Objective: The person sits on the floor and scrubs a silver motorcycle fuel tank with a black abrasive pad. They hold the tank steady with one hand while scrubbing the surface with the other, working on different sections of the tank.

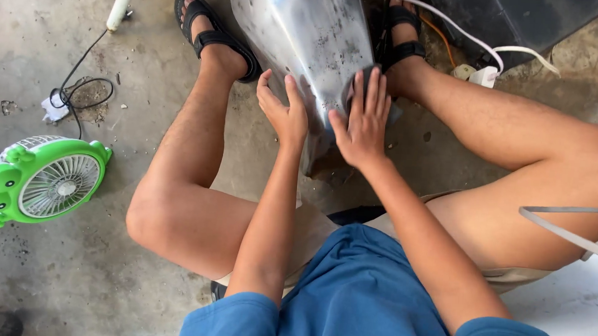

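Two hands on a bare metal panel between the knees.

The curved metal panel (302, 28) stands on the concrete floor (34, 44) between the person's sandalled feet. The right hand (364, 123) lies flat on its lower edge, fingers spread, pressing a dark pad (358, 77). The left hand (283, 111) is open, its palm against the panel's side, gripping nothing. A green frog-shaped fan (42, 179) sits well apart to the left, near a black cable (81, 68).

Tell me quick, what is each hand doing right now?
Left hand: open, fingers steadying the bare metal panel.
Right hand: open, flat, pressing a dark pad on the panel.
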